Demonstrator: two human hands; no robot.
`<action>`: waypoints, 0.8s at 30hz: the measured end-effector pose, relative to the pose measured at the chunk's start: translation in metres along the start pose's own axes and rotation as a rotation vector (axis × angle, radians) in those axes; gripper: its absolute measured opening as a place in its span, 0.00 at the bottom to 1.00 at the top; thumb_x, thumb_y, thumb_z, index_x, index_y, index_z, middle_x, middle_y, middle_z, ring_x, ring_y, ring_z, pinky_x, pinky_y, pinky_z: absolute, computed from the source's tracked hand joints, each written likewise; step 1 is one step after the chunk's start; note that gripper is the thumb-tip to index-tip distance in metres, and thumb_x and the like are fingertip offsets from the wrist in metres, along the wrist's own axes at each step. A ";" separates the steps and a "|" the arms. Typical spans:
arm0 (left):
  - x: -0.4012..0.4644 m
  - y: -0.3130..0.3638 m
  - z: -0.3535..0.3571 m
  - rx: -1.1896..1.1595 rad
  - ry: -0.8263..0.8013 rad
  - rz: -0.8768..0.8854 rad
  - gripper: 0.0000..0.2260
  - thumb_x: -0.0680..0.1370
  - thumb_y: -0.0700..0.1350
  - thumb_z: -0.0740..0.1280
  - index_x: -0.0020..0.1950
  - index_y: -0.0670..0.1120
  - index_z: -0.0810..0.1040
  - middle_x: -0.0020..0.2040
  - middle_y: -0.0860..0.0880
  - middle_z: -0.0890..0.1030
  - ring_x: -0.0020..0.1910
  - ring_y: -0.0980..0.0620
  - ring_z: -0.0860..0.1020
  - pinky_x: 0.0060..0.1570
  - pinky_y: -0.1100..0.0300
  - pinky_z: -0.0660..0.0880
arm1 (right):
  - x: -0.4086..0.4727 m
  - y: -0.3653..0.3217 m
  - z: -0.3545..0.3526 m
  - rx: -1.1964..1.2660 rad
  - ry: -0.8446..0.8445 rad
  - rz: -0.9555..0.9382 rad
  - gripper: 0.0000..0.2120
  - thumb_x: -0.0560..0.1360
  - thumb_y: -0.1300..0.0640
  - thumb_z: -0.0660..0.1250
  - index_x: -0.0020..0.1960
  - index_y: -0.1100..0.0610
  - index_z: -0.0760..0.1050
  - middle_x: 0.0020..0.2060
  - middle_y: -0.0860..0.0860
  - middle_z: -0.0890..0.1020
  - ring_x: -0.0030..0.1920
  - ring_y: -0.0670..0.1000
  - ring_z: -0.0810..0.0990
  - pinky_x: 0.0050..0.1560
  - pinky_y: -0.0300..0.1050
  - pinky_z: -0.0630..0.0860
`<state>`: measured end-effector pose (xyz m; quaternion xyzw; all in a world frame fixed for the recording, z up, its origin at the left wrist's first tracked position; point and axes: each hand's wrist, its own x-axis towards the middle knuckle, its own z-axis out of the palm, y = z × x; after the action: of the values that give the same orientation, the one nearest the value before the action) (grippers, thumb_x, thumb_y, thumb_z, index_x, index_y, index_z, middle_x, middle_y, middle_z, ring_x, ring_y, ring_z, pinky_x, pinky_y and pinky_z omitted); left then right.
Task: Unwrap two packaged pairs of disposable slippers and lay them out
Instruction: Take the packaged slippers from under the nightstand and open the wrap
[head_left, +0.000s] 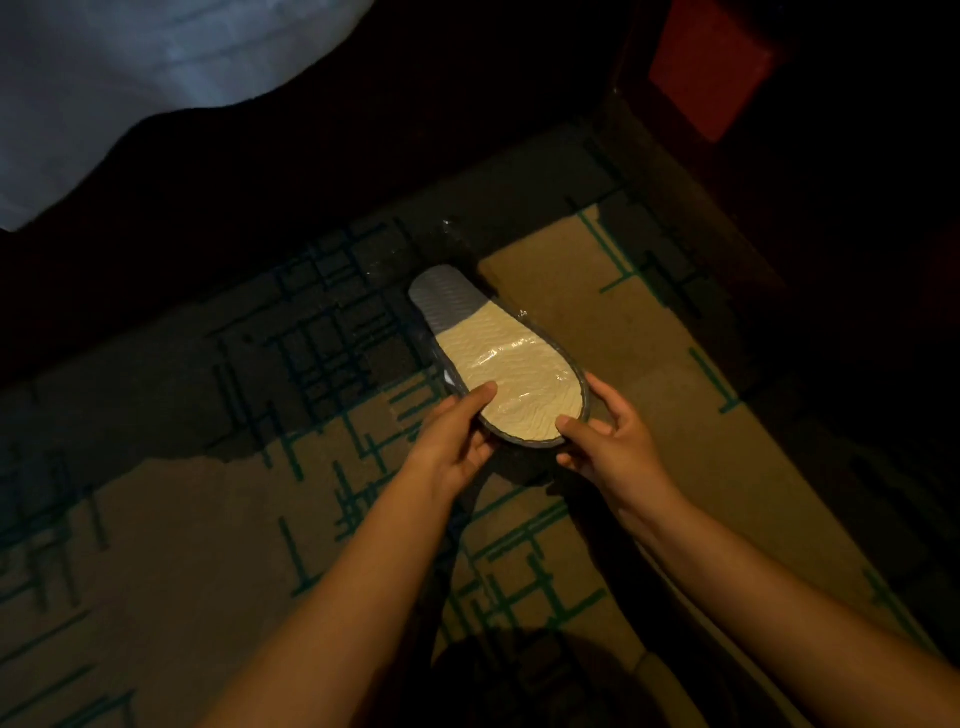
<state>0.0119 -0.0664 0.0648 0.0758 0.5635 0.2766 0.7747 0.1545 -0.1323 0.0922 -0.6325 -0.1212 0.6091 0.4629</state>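
Dim lighting covers a tan, short-pile carpet (597, 332) patterned with dark teal and black straight-line grids. White bed linen (130, 78) hangs folded at upper left; a red rectangular panel (706, 67) sits in dark wood at upper right. Held above the carpet at centre: a clear-plastic-wrapped slipper pack (498, 358), sole up, oval, cream ribbed rubber with a grey heel patch and grey stitched rim. Film is glossy and creased. Left hand (452, 441) grips the near-left edge, thumb on the sole. Right hand (608, 441) grips the near-right edge, thumb on top, fingers curled round the rim.
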 end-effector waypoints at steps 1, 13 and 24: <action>0.000 0.002 0.000 -0.005 -0.004 0.010 0.09 0.75 0.40 0.67 0.54 0.44 0.75 0.41 0.47 0.84 0.38 0.52 0.83 0.32 0.62 0.81 | 0.001 0.001 0.000 -0.011 0.000 -0.013 0.25 0.72 0.67 0.67 0.61 0.43 0.68 0.41 0.49 0.84 0.35 0.44 0.83 0.30 0.34 0.78; -0.007 0.008 -0.003 -0.089 -0.001 -0.099 0.08 0.74 0.48 0.67 0.48 0.44 0.76 0.42 0.45 0.84 0.46 0.46 0.80 0.40 0.49 0.77 | 0.004 -0.006 -0.024 -0.228 -0.129 -0.118 0.29 0.72 0.69 0.65 0.59 0.38 0.67 0.47 0.44 0.82 0.41 0.43 0.84 0.33 0.35 0.79; -0.011 0.026 0.001 -0.214 0.067 0.036 0.06 0.77 0.43 0.65 0.49 0.41 0.77 0.37 0.45 0.84 0.43 0.50 0.80 0.48 0.53 0.75 | 0.009 -0.007 -0.013 -0.214 -0.203 -0.159 0.26 0.73 0.67 0.66 0.62 0.43 0.67 0.51 0.46 0.78 0.53 0.47 0.79 0.45 0.42 0.81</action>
<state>0.0019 -0.0500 0.0859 -0.0064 0.5549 0.3515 0.7540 0.1711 -0.1279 0.0887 -0.6016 -0.2812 0.6151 0.4250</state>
